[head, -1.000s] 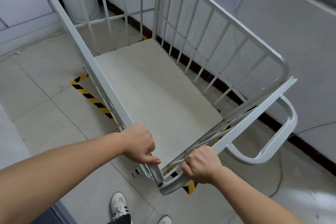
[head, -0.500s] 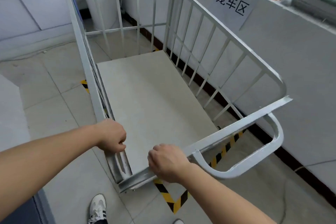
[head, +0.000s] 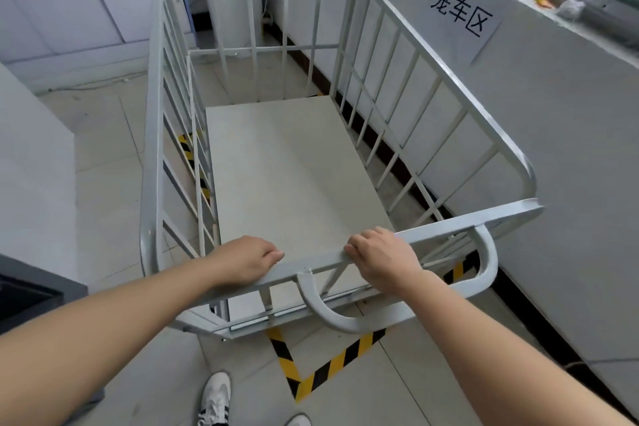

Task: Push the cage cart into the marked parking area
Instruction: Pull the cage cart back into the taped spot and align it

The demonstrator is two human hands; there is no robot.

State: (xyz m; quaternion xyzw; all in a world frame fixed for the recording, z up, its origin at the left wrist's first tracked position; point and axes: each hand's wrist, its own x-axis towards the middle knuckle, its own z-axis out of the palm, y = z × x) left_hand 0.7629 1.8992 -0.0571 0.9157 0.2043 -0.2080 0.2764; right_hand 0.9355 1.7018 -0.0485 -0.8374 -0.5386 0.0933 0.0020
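The white metal cage cart point(head: 425, 107) stands in front of me with barred sides and a bare pale floor board, nothing inside it. My left hand point(head: 247, 261) grips the near top rail left of centre. My right hand point(head: 383, 258) grips the same rail further right, above the curved push handle point(head: 485, 270). Yellow-and-black floor tape point(head: 325, 368) marks the parking area; one corner of it shows just behind the cart's near end, and another strip lies under the cart's left side. The cart runs parallel to the wall on the right.
A paper sign point(head: 460, 15) with black characters hangs on the white wall point(head: 553, 149) at right, close to the cart's side. A white cabinet point(head: 31, 162) stands at left, a dark bin point(head: 24, 294) below it. My shoes point(head: 216, 398) are near the bottom edge.
The cart has swung round and now lies square to me and parallel to the wall. Both hands have shifted from its near left corner onto the near top rail.
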